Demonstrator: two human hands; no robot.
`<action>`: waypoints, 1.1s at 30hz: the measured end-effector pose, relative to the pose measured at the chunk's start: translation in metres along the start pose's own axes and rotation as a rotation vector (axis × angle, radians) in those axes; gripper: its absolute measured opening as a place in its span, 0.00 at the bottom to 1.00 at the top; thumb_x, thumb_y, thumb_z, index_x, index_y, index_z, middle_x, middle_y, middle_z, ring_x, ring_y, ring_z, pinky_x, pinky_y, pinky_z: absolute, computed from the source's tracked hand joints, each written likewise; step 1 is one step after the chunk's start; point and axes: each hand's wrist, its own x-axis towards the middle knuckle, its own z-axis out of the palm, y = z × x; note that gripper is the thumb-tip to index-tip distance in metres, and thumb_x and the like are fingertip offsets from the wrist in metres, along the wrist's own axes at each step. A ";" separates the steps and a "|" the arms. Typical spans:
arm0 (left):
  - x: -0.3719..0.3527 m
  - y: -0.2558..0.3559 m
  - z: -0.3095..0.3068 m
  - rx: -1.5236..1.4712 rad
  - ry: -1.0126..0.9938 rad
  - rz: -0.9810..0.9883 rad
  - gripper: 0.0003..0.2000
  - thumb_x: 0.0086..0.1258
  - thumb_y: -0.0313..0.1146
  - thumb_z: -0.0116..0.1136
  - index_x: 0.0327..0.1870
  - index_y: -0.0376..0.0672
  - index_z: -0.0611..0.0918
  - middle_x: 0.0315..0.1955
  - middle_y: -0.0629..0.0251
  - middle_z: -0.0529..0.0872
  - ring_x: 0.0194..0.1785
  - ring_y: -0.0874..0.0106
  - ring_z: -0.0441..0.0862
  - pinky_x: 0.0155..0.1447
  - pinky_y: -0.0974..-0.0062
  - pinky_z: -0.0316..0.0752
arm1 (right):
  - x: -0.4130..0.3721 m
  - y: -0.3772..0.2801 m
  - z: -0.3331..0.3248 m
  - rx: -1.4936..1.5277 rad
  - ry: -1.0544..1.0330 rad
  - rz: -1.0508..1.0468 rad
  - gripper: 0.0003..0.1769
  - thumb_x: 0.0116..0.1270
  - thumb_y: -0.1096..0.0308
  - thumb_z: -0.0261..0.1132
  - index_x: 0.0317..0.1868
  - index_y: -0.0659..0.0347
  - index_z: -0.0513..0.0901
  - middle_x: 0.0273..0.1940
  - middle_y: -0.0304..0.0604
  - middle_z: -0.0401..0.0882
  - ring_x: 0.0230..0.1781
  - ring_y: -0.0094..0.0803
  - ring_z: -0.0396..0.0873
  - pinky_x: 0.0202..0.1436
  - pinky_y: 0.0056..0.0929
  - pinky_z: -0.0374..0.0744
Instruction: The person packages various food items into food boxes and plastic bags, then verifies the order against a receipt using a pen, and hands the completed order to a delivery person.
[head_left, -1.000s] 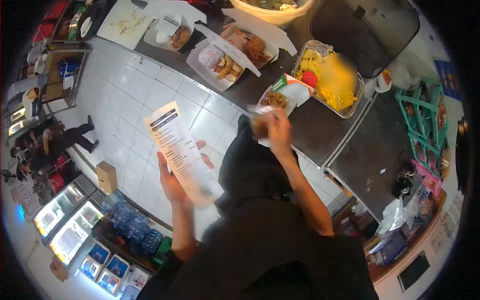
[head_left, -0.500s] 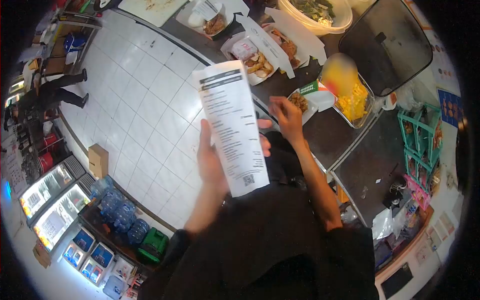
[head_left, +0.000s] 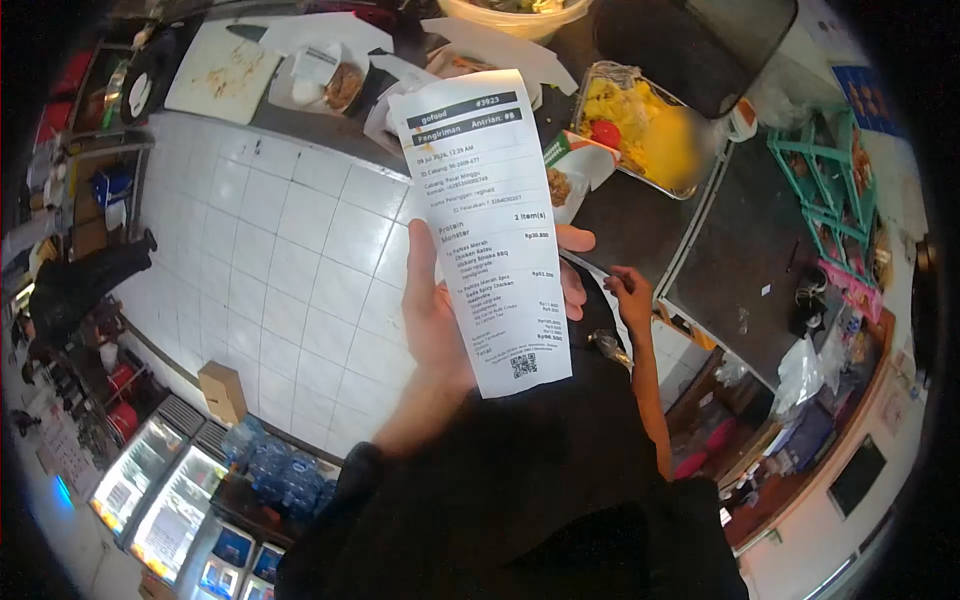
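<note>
My left hand [head_left: 437, 325] grips a long printed receipt [head_left: 490, 250] from behind, thumb along its left edge and fingertips past the right one. The paper faces me upright, with dark header bands on top and a QR code near the bottom. Lower and to the right, my right hand [head_left: 630, 297] hangs by the counter edge, its fingers loosely bent and apart, holding nothing. Beyond the receipt lies an open paper food box [head_left: 590, 163], partly hidden. Next to it a foil tray [head_left: 668, 185] holds yellow food and something red; a blurred yellow patch covers part.
Food boxes [head_left: 300, 92], a cutting board [head_left: 215, 85], a large bowl [head_left: 515, 22] and a black tray [head_left: 690, 45] line the counter. A teal rack [head_left: 825, 190] stands right. Across the tiled floor are a person's dark-clothed legs [head_left: 95, 270], water bottles [head_left: 285, 475] and lit fridges [head_left: 170, 515].
The view has turned, and the receipt appears nearer and sharper. My right hand has dropped from beside the food box to below the counter edge. My left hand keeps the receipt.
</note>
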 end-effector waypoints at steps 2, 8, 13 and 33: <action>0.003 0.000 0.005 -0.029 0.011 -0.014 0.47 0.67 0.72 0.17 0.66 0.33 0.64 0.56 0.39 0.74 0.44 0.59 0.82 0.49 0.62 0.79 | 0.003 -0.021 0.009 -0.101 -0.018 -0.079 0.13 0.65 0.71 0.63 0.49 0.68 0.79 0.36 0.45 0.85 0.37 0.29 0.83 0.43 0.26 0.79; 0.005 0.003 0.008 0.005 0.020 -0.079 0.47 0.67 0.72 0.18 0.68 0.34 0.63 0.57 0.38 0.74 0.45 0.58 0.82 0.50 0.61 0.80 | 0.038 -0.040 0.044 -0.054 -0.048 -0.116 0.14 0.67 0.65 0.62 0.47 0.67 0.81 0.35 0.47 0.85 0.34 0.30 0.84 0.39 0.28 0.78; 0.012 -0.001 0.004 -0.024 -0.016 -0.071 0.46 0.67 0.72 0.19 0.68 0.34 0.62 0.57 0.38 0.73 0.46 0.58 0.82 0.49 0.60 0.80 | 0.056 -0.074 0.072 -0.179 0.035 -0.112 0.20 0.67 0.56 0.61 0.49 0.65 0.79 0.35 0.49 0.85 0.34 0.35 0.85 0.39 0.31 0.79; 0.002 0.005 0.006 0.032 0.091 -0.067 0.47 0.66 0.73 0.18 0.66 0.33 0.64 0.57 0.40 0.73 0.46 0.58 0.81 0.49 0.61 0.80 | 0.086 -0.056 0.087 -0.290 0.149 -0.087 0.13 0.68 0.61 0.60 0.43 0.64 0.78 0.33 0.51 0.83 0.28 0.37 0.84 0.36 0.37 0.79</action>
